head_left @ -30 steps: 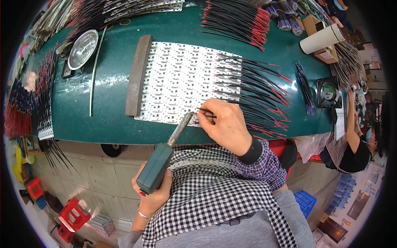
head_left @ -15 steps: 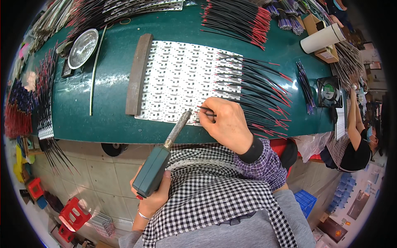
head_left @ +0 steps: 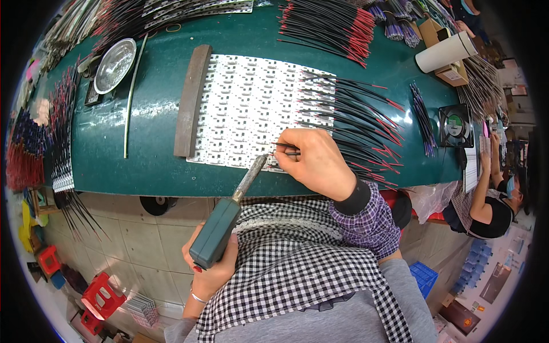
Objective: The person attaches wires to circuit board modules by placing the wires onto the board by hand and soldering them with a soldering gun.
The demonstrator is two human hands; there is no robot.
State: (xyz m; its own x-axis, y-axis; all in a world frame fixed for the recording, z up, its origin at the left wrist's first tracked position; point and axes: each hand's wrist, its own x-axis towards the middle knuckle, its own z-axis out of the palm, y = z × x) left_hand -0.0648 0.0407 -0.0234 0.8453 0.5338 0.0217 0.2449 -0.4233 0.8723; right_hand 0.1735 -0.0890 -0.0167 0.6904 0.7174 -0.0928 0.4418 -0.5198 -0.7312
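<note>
My left hand (head_left: 213, 273) is closed around the dark green body of a soldering gun (head_left: 216, 233). Its metal tip reaches up to the near right part of a white circuit board panel (head_left: 237, 108). Just right of that tip, my right hand (head_left: 315, 159) pinches a thin black wire (head_left: 290, 152) against the panel; the fingers partly cover its end. Black wires with red ends (head_left: 366, 114) fan out to the right from the panel's right side. A brown bar (head_left: 193, 103) lies along the panel's left edge.
A metal bowl (head_left: 115, 66) and a thin rod (head_left: 129, 97) lie left on the green table (head_left: 154, 114). Wire bundles (head_left: 326, 28) lie at the far side. A small fan (head_left: 456, 126) and a white roll (head_left: 446, 52) stand right. Another person (head_left: 492, 206) works at far right.
My right hand has shifted slightly up and right along the panel's near edge. The soldering gun's body has swung a little to the right, its tip staying beside my fingers.
</note>
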